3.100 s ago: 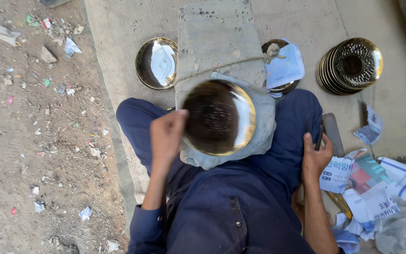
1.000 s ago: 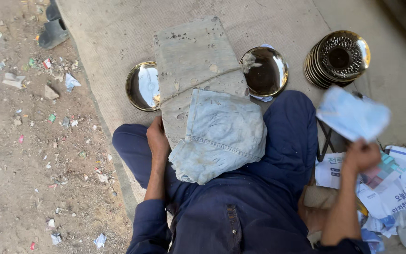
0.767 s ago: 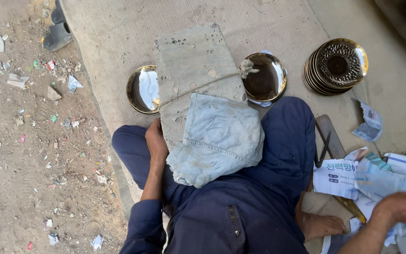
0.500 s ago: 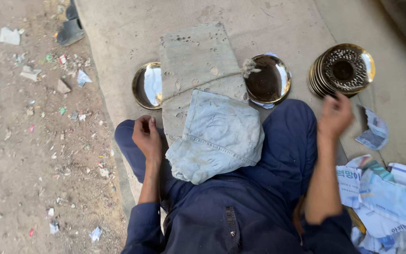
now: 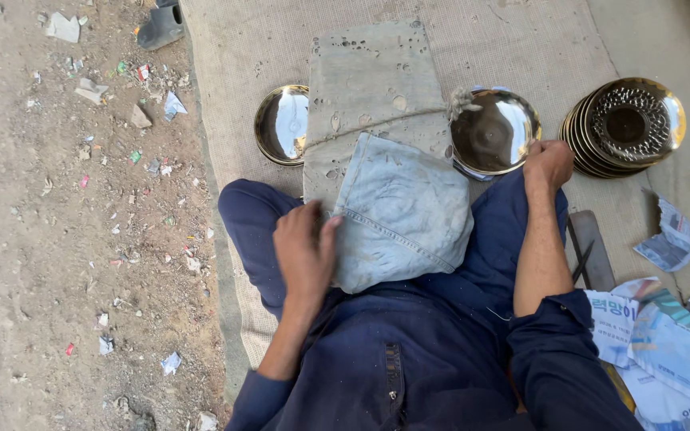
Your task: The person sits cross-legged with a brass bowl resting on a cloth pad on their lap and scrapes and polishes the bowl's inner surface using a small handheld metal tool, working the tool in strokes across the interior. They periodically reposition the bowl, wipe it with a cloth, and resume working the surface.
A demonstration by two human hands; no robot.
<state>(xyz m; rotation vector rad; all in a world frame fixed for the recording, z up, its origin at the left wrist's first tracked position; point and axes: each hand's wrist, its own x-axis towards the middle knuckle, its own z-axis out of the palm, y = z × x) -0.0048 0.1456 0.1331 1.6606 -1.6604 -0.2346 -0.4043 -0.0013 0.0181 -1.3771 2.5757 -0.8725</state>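
I sit cross-legged in dark blue clothes on a woven mat. A folded pale denim cloth lies on my lap. My left hand rests flat against the cloth's left edge, fingers spread a little. My right hand is closed on the near rim of a shiny metal plate just beyond my right knee. A second shiny plate lies on the mat to the left of a grey holed slab.
A stack of brass plates stands at the right. Newspaper sheets lie by my right side, one scrap near the stack. A dark tool lies beside my right leg. Littered dirt ground and a black shoe are on the left.
The plate on my lap is gone and a plate lies beyond my knee. My right hand dropped the paper, swung forward and closed on that plate's rim. My left hand moved onto the cloth.
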